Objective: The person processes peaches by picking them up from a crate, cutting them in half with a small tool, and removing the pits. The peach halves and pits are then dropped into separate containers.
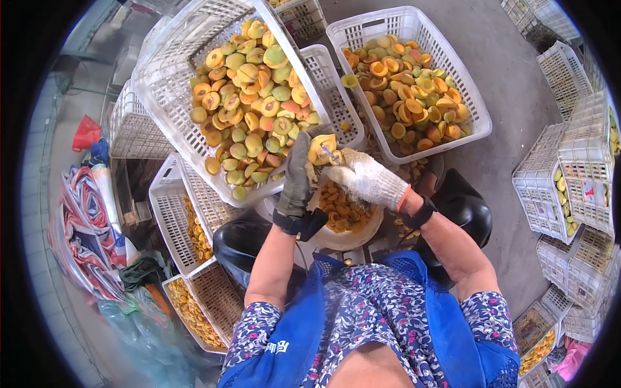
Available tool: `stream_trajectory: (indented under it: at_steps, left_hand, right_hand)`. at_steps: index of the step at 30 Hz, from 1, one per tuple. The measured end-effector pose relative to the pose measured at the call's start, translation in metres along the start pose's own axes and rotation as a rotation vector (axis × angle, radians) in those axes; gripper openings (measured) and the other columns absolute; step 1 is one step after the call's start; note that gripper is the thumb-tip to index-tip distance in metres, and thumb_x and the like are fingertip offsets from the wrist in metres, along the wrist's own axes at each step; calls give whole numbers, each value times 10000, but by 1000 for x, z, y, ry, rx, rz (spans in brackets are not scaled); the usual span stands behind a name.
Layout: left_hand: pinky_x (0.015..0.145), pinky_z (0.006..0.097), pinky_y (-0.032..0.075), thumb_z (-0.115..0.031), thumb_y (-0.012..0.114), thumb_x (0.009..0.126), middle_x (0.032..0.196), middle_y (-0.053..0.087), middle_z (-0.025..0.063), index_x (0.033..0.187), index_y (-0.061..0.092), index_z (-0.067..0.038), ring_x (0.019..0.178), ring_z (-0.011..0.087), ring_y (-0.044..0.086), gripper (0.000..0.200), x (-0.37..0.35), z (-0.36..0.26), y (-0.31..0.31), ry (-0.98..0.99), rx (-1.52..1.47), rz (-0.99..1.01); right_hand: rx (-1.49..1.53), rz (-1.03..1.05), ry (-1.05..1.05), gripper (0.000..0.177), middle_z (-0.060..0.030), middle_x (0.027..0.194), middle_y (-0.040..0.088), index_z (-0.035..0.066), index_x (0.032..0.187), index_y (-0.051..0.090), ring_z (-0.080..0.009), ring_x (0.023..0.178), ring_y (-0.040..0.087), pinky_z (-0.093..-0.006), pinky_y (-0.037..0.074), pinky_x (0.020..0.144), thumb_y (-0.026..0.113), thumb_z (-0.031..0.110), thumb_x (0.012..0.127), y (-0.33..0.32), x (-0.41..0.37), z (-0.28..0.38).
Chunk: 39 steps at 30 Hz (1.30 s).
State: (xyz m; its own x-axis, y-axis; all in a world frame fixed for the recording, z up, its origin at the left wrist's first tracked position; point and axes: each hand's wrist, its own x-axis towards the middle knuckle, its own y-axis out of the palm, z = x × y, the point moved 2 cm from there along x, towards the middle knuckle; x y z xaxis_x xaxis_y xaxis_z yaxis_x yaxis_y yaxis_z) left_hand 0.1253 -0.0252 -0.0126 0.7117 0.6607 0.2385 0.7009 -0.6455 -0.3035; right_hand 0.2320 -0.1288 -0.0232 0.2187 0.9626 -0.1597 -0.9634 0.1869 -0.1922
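Grey floor (501, 187) lies beneath our fruit crates (167, 72); our gloved left hand (297, 176) closes around a cut fruit (321, 149), our right hand (370, 178) around a small tool (331, 154) touching it.

The grey concrete floor (508, 184) is basically the worktop here, with a white plastic crate (480, 103) of hollowed orange-green fruit halves on it, plus a pale round tub (339, 242) of orange pieces and fruit scraps (415, 170) scattered around. Over on the right there are stacks of crates (585, 184), some with fruit showing, and on the left it's crumpled striped sheeting (87, 204) with clear greenish plastic (145, 333) just beside it, though I can't tell what's under some of the left-hand crates (169, 223).
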Motion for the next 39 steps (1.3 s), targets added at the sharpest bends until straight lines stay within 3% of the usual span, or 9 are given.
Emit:
stream_trajectory:
  at_steps: [2, 10, 16, 20, 28, 30, 32, 34, 39]
  left_hand:
    - [832, 325, 532, -416, 374, 1024, 1011, 623, 104, 1118, 577, -17, 926, 191, 630, 457, -2, 5, 5, -553, -918, -48]
    - [692, 314, 570, -417, 492, 982, 829, 662, 102, 940, 617, 12, 747, 183, 659, 448, -1, 16, 6, -527, -849, -73]
    - [700, 284, 532, -394, 482, 988, 815, 655, 79, 895, 636, 20, 744, 151, 638, 451, -7, 28, 1, -441, -678, -14]
    - [717, 266, 504, -370, 468, 994, 815, 655, 71, 889, 652, 24, 750, 135, 616, 447, -10, 16, -4, -419, -576, 112]
    - [767, 293, 496, -357, 492, 981, 923, 661, 83, 924, 667, 16, 849, 142, 611, 417, -25, 12, -22, -429, -685, 407]
    - [776, 293, 499, -401, 490, 983, 1011, 648, 90, 969, 662, 2, 879, 151, 616, 438, -27, 15, -35, -318, -333, 233]
    - [811, 336, 531, -389, 434, 995, 948, 633, 92, 1073, 612, -11, 902, 208, 621, 425, -36, 36, -45, -305, -209, 71]
    - [879, 316, 506, -318, 489, 983, 1138, 619, 93, 1264, 527, -15, 994, 187, 618, 415, -31, 30, -55, -564, -977, -245]
    - [978, 302, 440, -262, 521, 978, 1250, 570, 88, 1351, 444, 14, 1127, 199, 555, 470, 75, -21, -62, -112, -458, -101]
  right_hand:
    - [11, -7, 30, 353, -260, 965, 632, -46, 1059, 582, -382, 891, 607, -414, 471, 794, 545, 277, 919, 5, -1, 0]
    - [264, 163, 234, 298, -202, 824, 611, -13, 1080, 542, -330, 745, 604, -397, 490, 672, 566, 218, 894, 14, -3, -5]
    - [-763, 69, -612, 253, -230, 913, 645, -42, 1039, 558, -399, 810, 629, -431, 495, 647, 583, 163, 893, 24, -10, -22]
    - [292, 364, 479, 171, -113, 874, 635, 13, 933, 651, -173, 728, 615, -344, 515, 612, 631, 163, 856, 14, -11, 8]
    - [910, 392, 595, 196, 13, 745, 546, 73, 974, 590, -74, 580, 520, -216, 421, 484, 643, 224, 861, 27, -29, 12]
    - [523, 545, 580, 244, -54, 959, 669, 33, 1068, 655, -147, 817, 647, -286, 533, 712, 610, 184, 882, 23, -21, -28]
    - [-927, 598, -729, 171, -129, 755, 648, 56, 928, 659, -283, 625, 649, -380, 529, 561, 563, 172, 846, 33, -29, -71]
    - [-841, 492, 113, 246, -209, 854, 674, 56, 976, 669, -367, 766, 673, -466, 543, 668, 504, 179, 840, 31, -35, -69]
    - [-617, 352, 11, 239, -201, 769, 668, 30, 931, 629, -385, 712, 664, -480, 531, 641, 526, 230, 850, 35, -26, -43]
